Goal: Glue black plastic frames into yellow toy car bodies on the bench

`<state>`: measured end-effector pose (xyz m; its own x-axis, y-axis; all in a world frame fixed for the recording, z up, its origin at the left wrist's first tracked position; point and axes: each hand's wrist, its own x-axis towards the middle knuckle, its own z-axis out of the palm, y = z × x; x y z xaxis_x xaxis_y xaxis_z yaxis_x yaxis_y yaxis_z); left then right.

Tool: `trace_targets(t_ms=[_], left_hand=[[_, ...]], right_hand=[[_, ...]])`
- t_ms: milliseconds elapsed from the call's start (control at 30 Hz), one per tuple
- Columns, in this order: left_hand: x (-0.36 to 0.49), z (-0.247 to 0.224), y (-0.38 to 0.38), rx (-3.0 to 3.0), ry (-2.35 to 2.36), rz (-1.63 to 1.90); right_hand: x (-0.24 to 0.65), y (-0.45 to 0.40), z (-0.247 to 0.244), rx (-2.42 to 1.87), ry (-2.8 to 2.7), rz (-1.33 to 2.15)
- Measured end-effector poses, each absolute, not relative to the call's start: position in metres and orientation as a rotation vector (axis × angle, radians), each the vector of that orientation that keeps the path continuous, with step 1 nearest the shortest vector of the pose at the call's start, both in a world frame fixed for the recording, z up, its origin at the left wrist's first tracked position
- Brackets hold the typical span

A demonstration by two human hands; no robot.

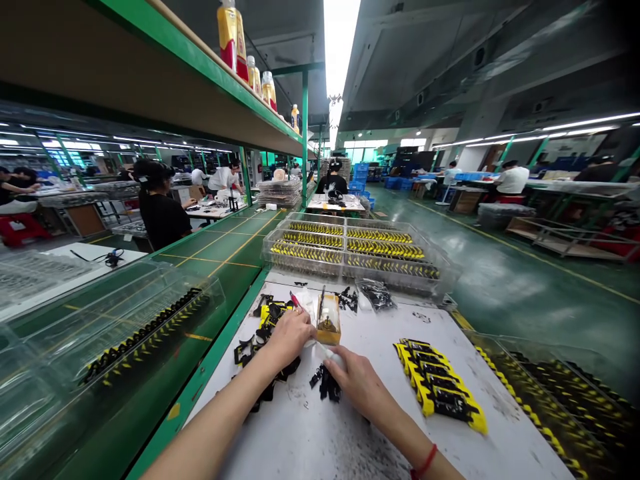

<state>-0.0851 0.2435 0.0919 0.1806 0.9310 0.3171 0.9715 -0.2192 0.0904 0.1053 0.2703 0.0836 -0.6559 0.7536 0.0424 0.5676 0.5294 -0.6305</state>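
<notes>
My right hand (357,377) is closed around a small white squeeze bottle (334,356), its narrow tip pointing left toward my other hand. The fingers of my left hand (293,335) are pinched together by that tip; what they hold, if anything, is hidden. Just beyond the hands stands an amber, clear-sided container (329,321) with a dark slim tool upright at its edge. A red-handled tool (296,301) lies behind my left hand. Small black parts (328,385) lie below the bottle. Black and yellow parts (271,315) are heaped beside my left forearm.
A row of yellow-and-black assemblies (440,383) lies on the right of the white tabletop (400,440). Clear trays of parts (350,267) stack at the far edge; more trays (560,393) stand right. A green conveyor (220,250) runs left, carrying a tray. Bottles stand on an overhead shelf (190,47).
</notes>
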Motion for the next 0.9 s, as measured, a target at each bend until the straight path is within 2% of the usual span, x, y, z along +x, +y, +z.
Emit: trace_targets(t_ms=[900], left_hand=[[-0.075, 0.105, 0.237, -2.255, -1.973, -0.406]], right_hand=[[0.146, 0.245, 0.083, -1.191, -2.413, 0.728]])
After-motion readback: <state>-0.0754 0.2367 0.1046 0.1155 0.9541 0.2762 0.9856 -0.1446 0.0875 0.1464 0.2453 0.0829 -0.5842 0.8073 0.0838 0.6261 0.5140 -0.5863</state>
